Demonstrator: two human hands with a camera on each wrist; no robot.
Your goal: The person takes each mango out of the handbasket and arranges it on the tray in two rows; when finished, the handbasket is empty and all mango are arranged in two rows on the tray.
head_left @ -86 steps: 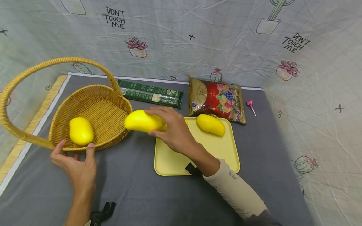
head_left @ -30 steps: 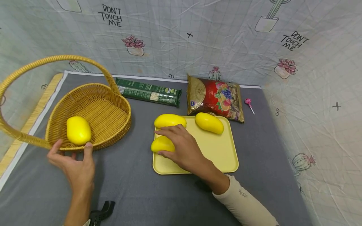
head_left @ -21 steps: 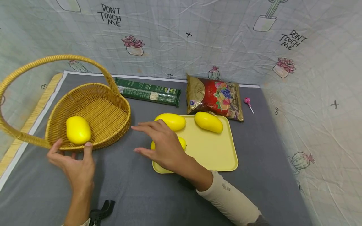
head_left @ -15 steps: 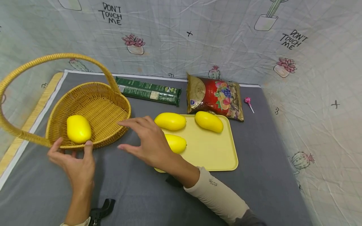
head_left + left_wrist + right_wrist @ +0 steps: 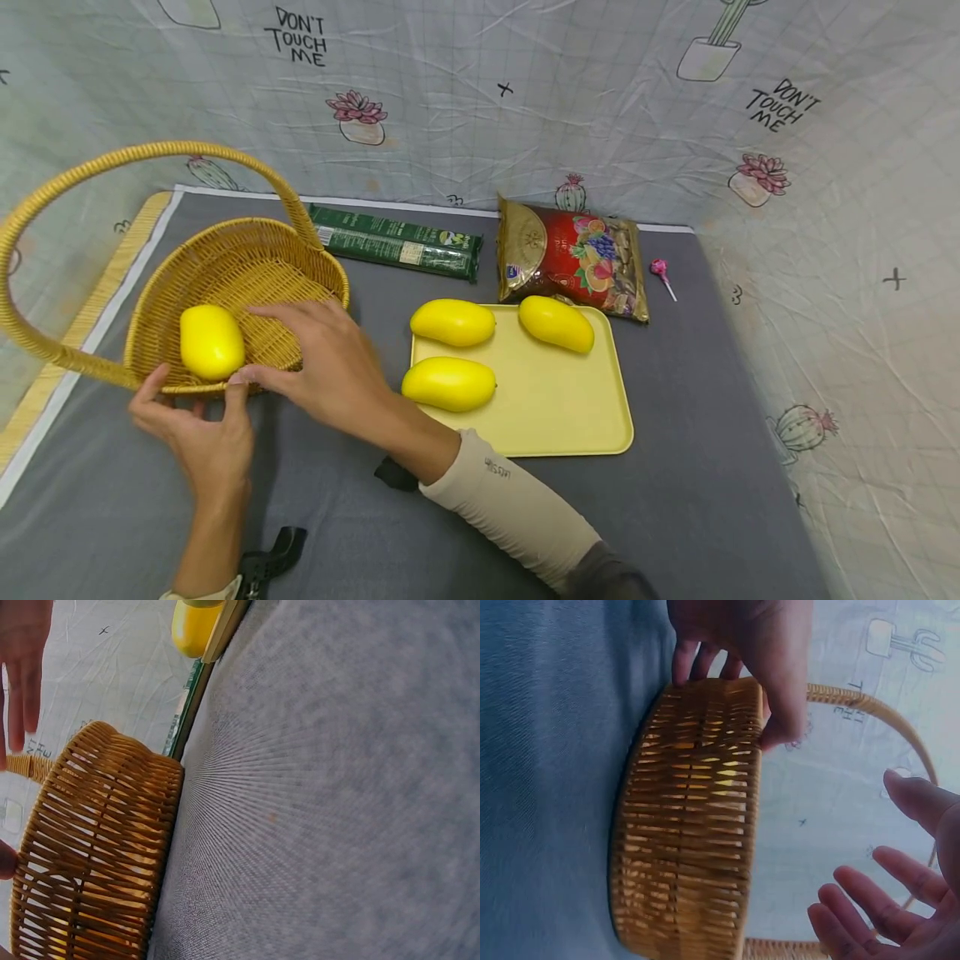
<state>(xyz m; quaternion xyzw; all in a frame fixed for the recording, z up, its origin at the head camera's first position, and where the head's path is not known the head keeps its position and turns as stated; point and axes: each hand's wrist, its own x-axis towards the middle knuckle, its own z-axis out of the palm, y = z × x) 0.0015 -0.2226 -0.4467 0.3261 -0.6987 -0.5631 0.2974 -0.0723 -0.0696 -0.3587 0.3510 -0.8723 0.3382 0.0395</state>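
Note:
My left hand (image 5: 198, 442) grips the near rim of a woven wicker basket (image 5: 281, 279); in the right wrist view its thumb lies over the rim and its fingers against the outer wall (image 5: 682, 825). Inside the basket, at the left, lies a yellow mango (image 5: 212, 342). My right hand (image 5: 330, 367) reaches over the basket's right side, thumb and fingers spread, holding nothing, with fingertips just right of that mango. On a pale yellow tray (image 5: 562, 408) lie more mangoes: one at the back left (image 5: 453, 322), one at the front left (image 5: 449, 384), one at the back right (image 5: 557, 323).
Behind the tray rests a red and gold candy bag (image 5: 573, 258), with a pink lollipop (image 5: 660, 268) to its right. A long green packet (image 5: 397, 242) lies behind and right of the basket. The basket's tall handle (image 5: 172, 150) arches over its left side. A printed cloth hangs behind.
My right hand held a mango between tray and basket, then set it on the tray's front left. It let go and moved left, over the basket. The left hand stayed on the rim.

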